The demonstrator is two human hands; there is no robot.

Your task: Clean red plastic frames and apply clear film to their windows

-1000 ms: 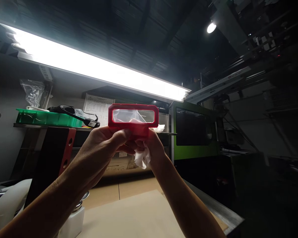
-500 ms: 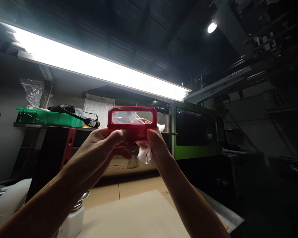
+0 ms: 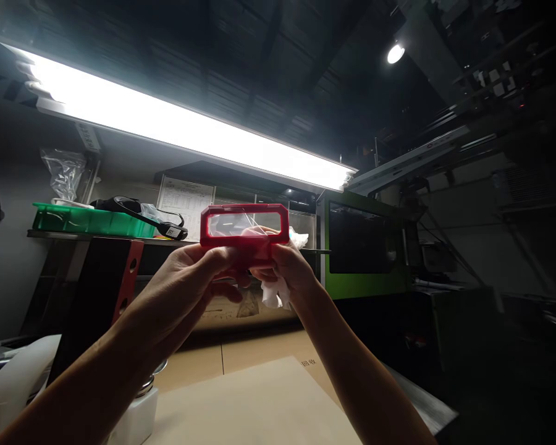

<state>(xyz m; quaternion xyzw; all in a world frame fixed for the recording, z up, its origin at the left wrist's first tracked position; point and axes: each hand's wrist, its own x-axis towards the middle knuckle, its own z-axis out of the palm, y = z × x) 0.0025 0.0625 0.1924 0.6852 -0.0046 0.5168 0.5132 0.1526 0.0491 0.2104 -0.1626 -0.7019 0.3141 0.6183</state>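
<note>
Both hands hold up a red plastic frame (image 3: 241, 252) with a clear rectangular window, in front of the bright lamp and shelf. My left hand (image 3: 199, 266) grips its lower left side, the thumb along the front and the other fingers behind or below. My right hand (image 3: 293, 266) pinches the lower right side, with some fingers showing through the window. A crumpled white tissue (image 3: 274, 293) hangs beneath my right palm, held in that same hand.
A long tube lamp (image 3: 176, 123) hangs overhead. Behind are a green tray (image 3: 83, 221) on a shelf, a paper sheet (image 3: 185, 196) and a green machine (image 3: 370, 283). A white pump bottle (image 3: 138, 415) stands on the cardboard-covered bench (image 3: 245, 402).
The red frame has dropped slightly and tilted a little in my hands. The tissue has shifted slightly to the right with my right hand.
</note>
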